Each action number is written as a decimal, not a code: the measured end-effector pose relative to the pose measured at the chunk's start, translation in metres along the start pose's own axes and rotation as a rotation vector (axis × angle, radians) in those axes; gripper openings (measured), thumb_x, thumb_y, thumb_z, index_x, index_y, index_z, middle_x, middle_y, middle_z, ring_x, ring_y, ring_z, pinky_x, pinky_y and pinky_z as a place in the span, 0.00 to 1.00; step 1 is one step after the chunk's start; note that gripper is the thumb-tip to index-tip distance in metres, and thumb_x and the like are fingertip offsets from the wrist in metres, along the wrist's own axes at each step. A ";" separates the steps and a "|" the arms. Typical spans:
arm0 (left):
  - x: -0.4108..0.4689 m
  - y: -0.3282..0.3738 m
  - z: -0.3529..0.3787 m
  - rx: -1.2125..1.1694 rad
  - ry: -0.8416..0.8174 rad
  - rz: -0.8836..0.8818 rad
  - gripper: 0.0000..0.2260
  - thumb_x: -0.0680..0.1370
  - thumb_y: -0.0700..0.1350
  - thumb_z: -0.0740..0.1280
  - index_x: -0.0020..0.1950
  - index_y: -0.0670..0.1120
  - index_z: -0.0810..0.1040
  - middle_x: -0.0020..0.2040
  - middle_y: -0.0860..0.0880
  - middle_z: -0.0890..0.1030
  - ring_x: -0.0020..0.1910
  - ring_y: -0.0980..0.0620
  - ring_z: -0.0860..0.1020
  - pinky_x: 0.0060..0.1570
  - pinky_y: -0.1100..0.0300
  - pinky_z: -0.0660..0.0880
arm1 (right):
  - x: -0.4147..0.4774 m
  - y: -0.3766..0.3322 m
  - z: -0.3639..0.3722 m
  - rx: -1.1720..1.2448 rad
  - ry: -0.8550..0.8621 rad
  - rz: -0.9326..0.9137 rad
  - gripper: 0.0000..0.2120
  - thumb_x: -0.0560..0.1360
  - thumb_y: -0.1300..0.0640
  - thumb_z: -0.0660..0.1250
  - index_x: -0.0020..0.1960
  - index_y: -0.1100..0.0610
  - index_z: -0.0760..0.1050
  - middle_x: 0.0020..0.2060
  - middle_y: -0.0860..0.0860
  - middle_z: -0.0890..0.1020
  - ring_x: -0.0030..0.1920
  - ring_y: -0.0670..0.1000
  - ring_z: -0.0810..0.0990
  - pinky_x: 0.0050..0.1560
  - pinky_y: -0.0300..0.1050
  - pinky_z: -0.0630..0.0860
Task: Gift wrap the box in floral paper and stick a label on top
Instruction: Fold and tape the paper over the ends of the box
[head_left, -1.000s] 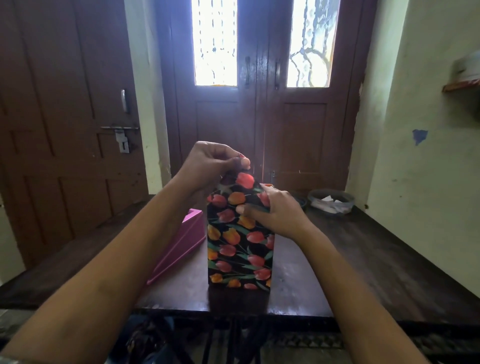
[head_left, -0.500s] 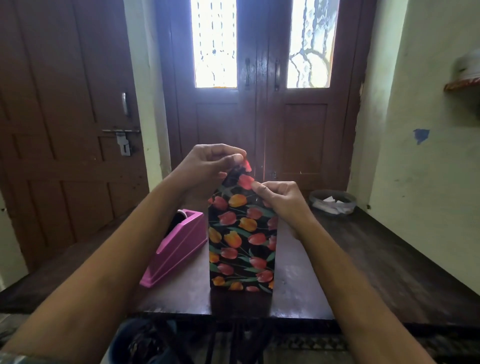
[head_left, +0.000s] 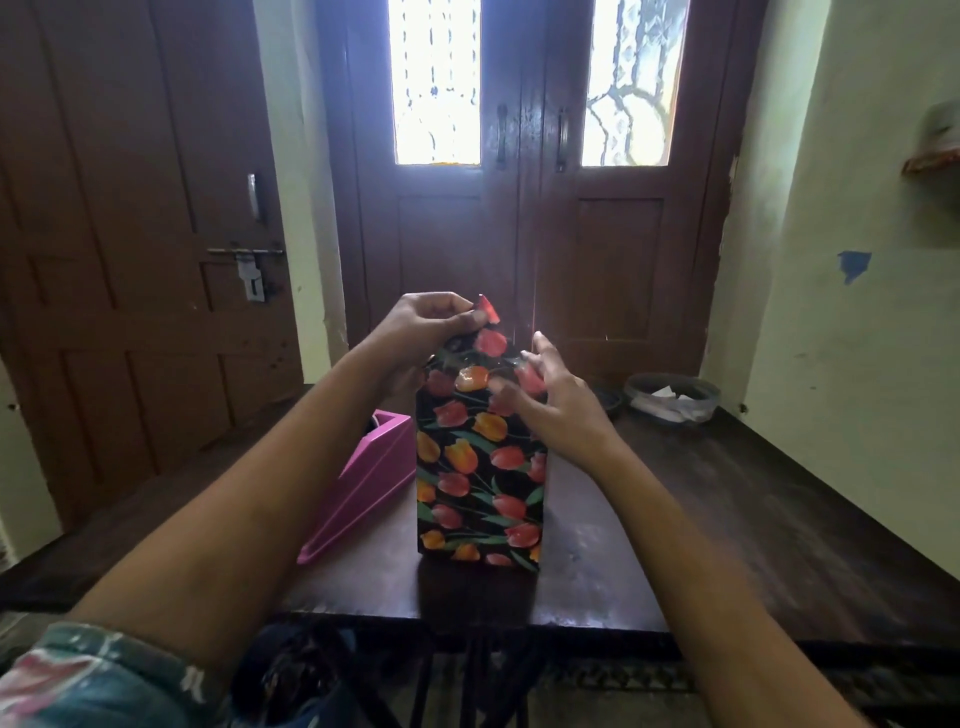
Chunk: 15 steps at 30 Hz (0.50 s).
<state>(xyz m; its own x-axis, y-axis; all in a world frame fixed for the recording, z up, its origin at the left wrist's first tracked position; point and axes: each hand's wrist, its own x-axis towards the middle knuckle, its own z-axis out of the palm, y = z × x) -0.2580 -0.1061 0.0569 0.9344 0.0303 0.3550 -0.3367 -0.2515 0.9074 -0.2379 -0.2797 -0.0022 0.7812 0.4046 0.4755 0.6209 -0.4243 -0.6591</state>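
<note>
A tall box (head_left: 480, 467) wrapped in black paper with red and orange tulips stands upright near the front edge of the dark wooden table (head_left: 727, 519). At its top, my left hand (head_left: 421, 332) pinches the pointed end flap of the paper (head_left: 487, 310) and holds it up. My right hand (head_left: 556, 400) sits at the box's upper right side with its fingers spread and straight, fingertips on the folded paper. I see no label.
A pink tape dispenser (head_left: 358, 483) lies just left of the box. A dark bowl with crumpled white paper (head_left: 672, 397) sits at the table's far right by the wall. Brown doors stand behind the table.
My right hand has let go of the top fold and spread its fingers against the box's upper right side. My left hand keeps its pinch on the flap.
</note>
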 end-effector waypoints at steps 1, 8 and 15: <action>0.002 -0.002 -0.002 0.036 0.007 -0.017 0.05 0.73 0.45 0.71 0.42 0.43 0.80 0.41 0.43 0.80 0.40 0.47 0.79 0.42 0.56 0.78 | 0.001 0.001 -0.001 -0.069 -0.005 -0.016 0.44 0.73 0.36 0.62 0.77 0.55 0.44 0.72 0.49 0.66 0.71 0.52 0.64 0.67 0.52 0.64; 0.020 -0.018 0.005 0.294 0.010 -0.120 0.13 0.71 0.46 0.73 0.49 0.37 0.82 0.43 0.43 0.82 0.39 0.50 0.80 0.35 0.61 0.77 | -0.005 0.010 -0.003 -0.171 -0.007 -0.102 0.46 0.71 0.37 0.65 0.77 0.55 0.44 0.73 0.47 0.63 0.72 0.53 0.63 0.69 0.49 0.62; 0.034 -0.016 0.002 0.414 -0.041 -0.223 0.12 0.69 0.46 0.76 0.48 0.42 0.80 0.46 0.46 0.81 0.44 0.49 0.81 0.40 0.57 0.79 | 0.000 0.018 -0.004 -0.183 0.007 -0.138 0.42 0.67 0.32 0.57 0.76 0.48 0.51 0.72 0.45 0.66 0.71 0.52 0.66 0.67 0.49 0.65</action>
<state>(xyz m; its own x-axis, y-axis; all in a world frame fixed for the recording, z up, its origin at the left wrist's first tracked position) -0.2203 -0.1029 0.0538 0.9852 0.0909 0.1451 -0.0604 -0.6082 0.7915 -0.2267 -0.2907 -0.0122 0.6882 0.4639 0.5579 0.7227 -0.5057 -0.4711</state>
